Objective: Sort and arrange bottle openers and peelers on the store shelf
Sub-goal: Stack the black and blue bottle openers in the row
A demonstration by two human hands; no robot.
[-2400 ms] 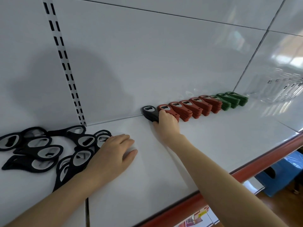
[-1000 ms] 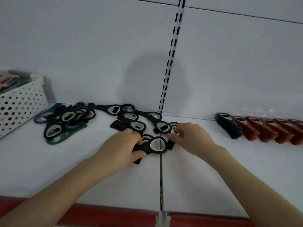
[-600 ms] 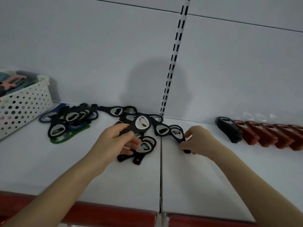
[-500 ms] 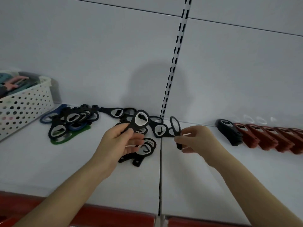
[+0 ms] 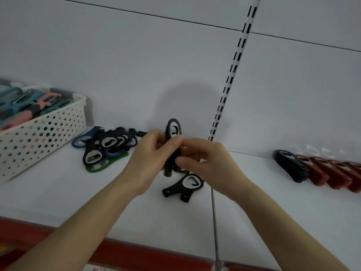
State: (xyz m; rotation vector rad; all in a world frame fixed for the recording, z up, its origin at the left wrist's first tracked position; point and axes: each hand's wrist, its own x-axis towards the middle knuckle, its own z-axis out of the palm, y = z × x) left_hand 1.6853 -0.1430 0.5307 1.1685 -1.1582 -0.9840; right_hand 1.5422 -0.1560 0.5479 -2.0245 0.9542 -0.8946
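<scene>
Above the white shelf [image 5: 58, 194], my left hand [image 5: 150, 153] and my right hand [image 5: 205, 159] meet around upright black ring-shaped bottle openers [image 5: 172, 132], stacked together between the fingers. Just below them two more black openers [image 5: 183, 186] lie flat. A loose pile of black, blue and green openers [image 5: 105, 145] sits to the left. At the right, a black flat opener [image 5: 291, 165] heads a leaning row of red flat openers [image 5: 332, 173] against the back wall.
A white perforated basket [image 5: 39, 135] with teal and pink peelers stands at the far left. A slotted upright [image 5: 232, 75] runs up the back panel. The shelf's red front edge [image 5: 136, 255] lies close below my forearms.
Each hand lifted a black opener off the shelf, then the hands came together so both openers are held as one upright stack. The view has tilted slightly.
</scene>
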